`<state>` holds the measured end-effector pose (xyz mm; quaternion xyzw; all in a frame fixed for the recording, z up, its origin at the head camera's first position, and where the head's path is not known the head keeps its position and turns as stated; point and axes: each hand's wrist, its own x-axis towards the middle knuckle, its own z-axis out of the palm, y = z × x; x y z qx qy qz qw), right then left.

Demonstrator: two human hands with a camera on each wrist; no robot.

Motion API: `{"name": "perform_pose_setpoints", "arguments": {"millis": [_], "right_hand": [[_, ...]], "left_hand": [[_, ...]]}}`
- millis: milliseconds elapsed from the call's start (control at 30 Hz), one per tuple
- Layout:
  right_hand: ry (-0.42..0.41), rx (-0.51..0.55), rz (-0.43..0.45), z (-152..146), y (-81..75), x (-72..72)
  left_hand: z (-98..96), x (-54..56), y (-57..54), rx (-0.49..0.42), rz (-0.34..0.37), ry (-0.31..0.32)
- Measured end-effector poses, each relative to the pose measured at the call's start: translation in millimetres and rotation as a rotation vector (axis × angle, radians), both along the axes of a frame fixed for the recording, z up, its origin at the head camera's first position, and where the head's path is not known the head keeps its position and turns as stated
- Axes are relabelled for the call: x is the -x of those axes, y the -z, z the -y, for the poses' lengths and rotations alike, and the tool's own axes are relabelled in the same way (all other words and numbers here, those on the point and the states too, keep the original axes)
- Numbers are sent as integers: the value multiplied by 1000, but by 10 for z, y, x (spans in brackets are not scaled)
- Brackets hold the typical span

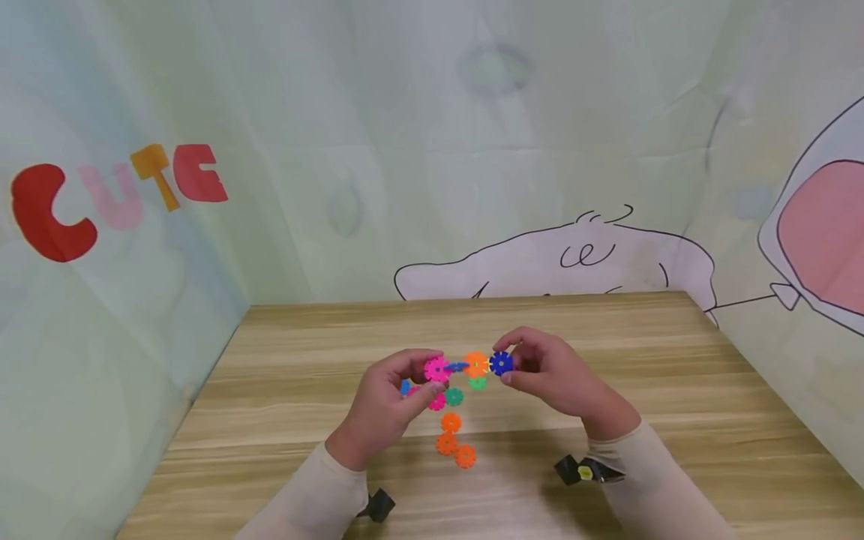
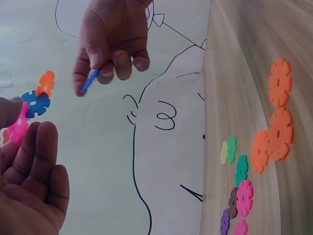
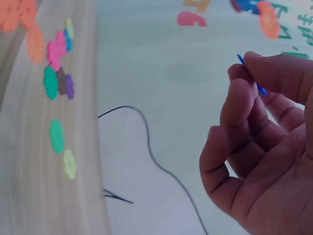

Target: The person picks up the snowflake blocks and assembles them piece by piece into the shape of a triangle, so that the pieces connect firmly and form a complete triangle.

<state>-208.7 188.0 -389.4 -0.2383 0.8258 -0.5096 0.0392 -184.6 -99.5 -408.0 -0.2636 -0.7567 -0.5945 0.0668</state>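
Observation:
Over the middle of the table, my left hand (image 1: 385, 405) pinches a pink snowflake disc (image 1: 437, 369) between thumb and fingers. Joined to it are a blue disc (image 2: 36, 104) and, at the far end, an orange disc (image 2: 46, 84). My right hand (image 1: 553, 371) holds a single dark blue disc (image 1: 502, 364) by thumb and fingertips; both wrist views show this disc edge-on. In the left wrist view a clear gap separates the dark blue disc from the orange one. Part of the pink disc is hidden by the left hand's fingers.
Loose discs lie on the wooden table (image 1: 304, 330) below the hands: several orange ones (image 1: 451, 423) nearer the body, plus green (image 3: 56, 136), pale yellow (image 3: 69, 164), brown (image 2: 233, 202) and purple (image 2: 225, 222) ones. A printed cloth (image 1: 304, 187) stands behind the table.

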Motion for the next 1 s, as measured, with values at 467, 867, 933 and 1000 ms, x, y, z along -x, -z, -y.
{"name": "perform_pose_setpoints", "arguments": {"millis": [467,867,933,1000], "right_hand": [[-37,145,-153,78,-85,-147],[-40,181,-297,104,-3,-187],[-41,197,-331,112,9,-189],[-48,219,-367,123,19,-189]], "left_hand": [[15,-22,-13,-27,21,17],[-14,-28,4,-56,34,85],[-16,-30,1,-62,38,94],[-17,-34,-4,-71,53,107]]}}
